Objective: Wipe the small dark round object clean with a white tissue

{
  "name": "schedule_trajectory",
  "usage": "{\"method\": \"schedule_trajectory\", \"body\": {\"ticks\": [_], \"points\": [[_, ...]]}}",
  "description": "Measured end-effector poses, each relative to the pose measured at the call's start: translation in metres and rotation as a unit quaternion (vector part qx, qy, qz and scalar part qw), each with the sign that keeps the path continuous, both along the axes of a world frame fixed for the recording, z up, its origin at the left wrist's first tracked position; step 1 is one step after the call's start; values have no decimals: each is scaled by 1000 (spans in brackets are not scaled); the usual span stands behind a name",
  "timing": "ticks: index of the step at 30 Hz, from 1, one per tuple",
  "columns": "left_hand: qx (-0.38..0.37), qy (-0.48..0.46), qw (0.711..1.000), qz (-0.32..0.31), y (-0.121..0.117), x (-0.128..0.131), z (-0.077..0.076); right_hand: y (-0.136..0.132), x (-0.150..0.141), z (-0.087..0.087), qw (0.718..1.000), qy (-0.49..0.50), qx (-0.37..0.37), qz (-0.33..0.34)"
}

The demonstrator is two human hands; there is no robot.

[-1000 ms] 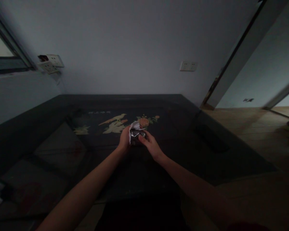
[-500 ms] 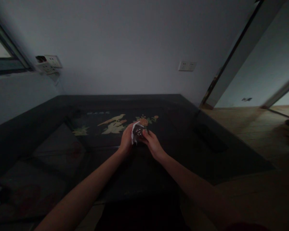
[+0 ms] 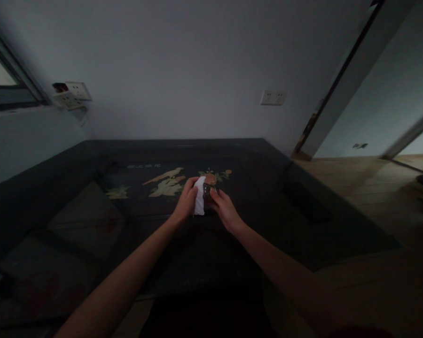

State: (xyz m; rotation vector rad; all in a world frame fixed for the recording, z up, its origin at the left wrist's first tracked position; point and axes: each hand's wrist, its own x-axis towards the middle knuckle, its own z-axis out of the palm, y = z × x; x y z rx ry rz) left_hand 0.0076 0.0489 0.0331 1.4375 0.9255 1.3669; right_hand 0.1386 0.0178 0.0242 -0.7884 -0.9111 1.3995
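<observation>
Both hands meet near the middle of the view, above the dark glossy table (image 3: 211, 253). My left hand (image 3: 186, 202) is closed on a white tissue (image 3: 199, 197), thumb on its near face. The tissue lies against the left side of a small dark shiny object (image 3: 207, 190), whose kind I cannot make out in the dim light. My right hand (image 3: 225, 206) grips that object from the right, thumb on top. Its underside is hidden by the fingers.
The tabletop carries a bird picture (image 3: 167, 183) and a flower picture (image 3: 218, 177). A long dark object (image 3: 308, 202) lies to the right. Wall sockets (image 3: 273, 97) sit on the wall behind, with more sockets (image 3: 70, 96) at left.
The tissue has turned from wrapping loosely round the object's left side to showing a broad flat face. My left thumb now shows on it. My right hand stays on the object.
</observation>
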Motion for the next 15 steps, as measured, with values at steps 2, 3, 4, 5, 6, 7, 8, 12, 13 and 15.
{"method": "schedule_trajectory", "body": {"ticks": [2,3,4,5,6,7,8,12,13,15], "points": [[-50,-72,996,-10,-2,5,-1,-1,-1,-2,1000,-15,3,1],[-75,-107,991,-10,-4,7,-1,-1,-1,-3,1000,-26,3,-1],[-98,-137,986,-6,-5,10,-1,-1,-1,-4,999,-38,5,-4],[-117,-158,980,-2,-6,11,-1,-1,-2,-6,999,-51,7,-8],[-131,-170,977,2,-6,12,-2,0,-2,-7,998,-61,9,-12],[-139,-175,975,5,-6,13,-2,0,-3,-9,998,-67,10,-15],[-140,-175,975,7,-5,13,-4,1,-3,-10,997,-69,11,-18],[-107,-154,982,26,-2,13,-14,2,-4,-12,997,-66,22,-23],[-91,-136,986,39,-2,13,-16,2,-4,-12,997,-68,25,-20],[-38,-73,994,76,-6,13,-18,1,-4,-12,997,-67,27,-13]]}}
